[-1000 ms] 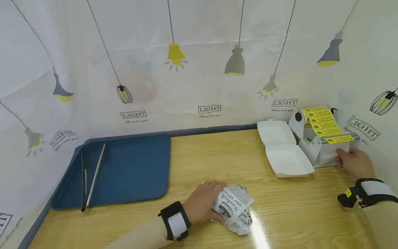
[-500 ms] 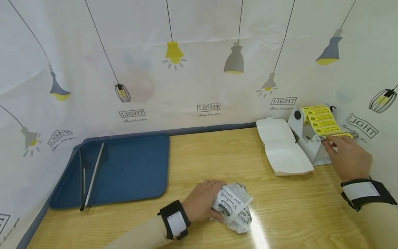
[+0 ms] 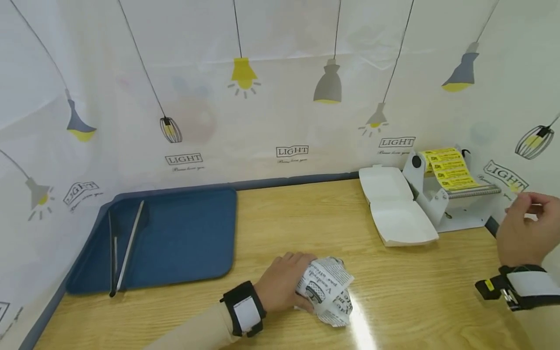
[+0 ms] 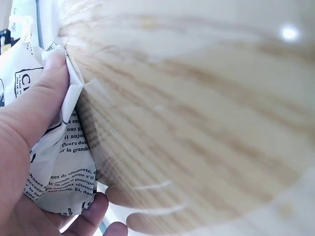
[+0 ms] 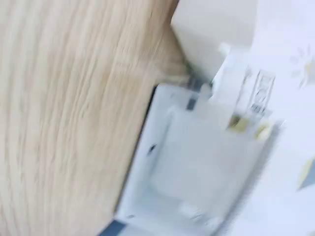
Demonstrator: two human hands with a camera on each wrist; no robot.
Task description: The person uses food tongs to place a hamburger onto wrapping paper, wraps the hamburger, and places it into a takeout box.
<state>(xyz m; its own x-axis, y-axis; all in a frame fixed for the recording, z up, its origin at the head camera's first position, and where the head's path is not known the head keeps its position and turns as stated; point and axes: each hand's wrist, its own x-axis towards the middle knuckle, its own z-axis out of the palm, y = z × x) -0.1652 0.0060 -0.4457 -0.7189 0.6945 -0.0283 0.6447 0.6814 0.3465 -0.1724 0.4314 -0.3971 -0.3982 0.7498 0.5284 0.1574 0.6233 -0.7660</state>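
On the table, my left hand [image 3: 284, 282] grips a newsprint-wrapped bundle [image 3: 325, 291]; what it wraps is hidden. The left wrist view shows the thumb [image 4: 47, 88] pressing the printed paper [image 4: 74, 162], fingertips curling beneath. At the far right my right hand [image 3: 529, 228] is raised beside the label dispenser [image 3: 463, 209], thumb and forefinger pinched together. A faint, blurred sliver of yellow label [image 3: 516, 188] shows at those fingertips. The dispenser carries a roll of yellow labels [image 3: 450, 167], whose strip ends at the serrated bar [image 3: 474, 191]. The right wrist view shows the dispenser's front [image 5: 197, 162], blurred, without the hand.
An opened white takeout box [image 3: 400, 214] lies left of the dispenser. A blue tray [image 3: 188, 233] stands at the left with tongs [image 3: 129, 248] across its left end. Behind the wooden table [image 3: 288, 218] hangs a lamp-printed backdrop [image 3: 271, 112].
My right hand went from the dispenser's front to its serrated bar, then away to the right. The label end hanging over the bar is gone from there. My left hand keeps its grip.
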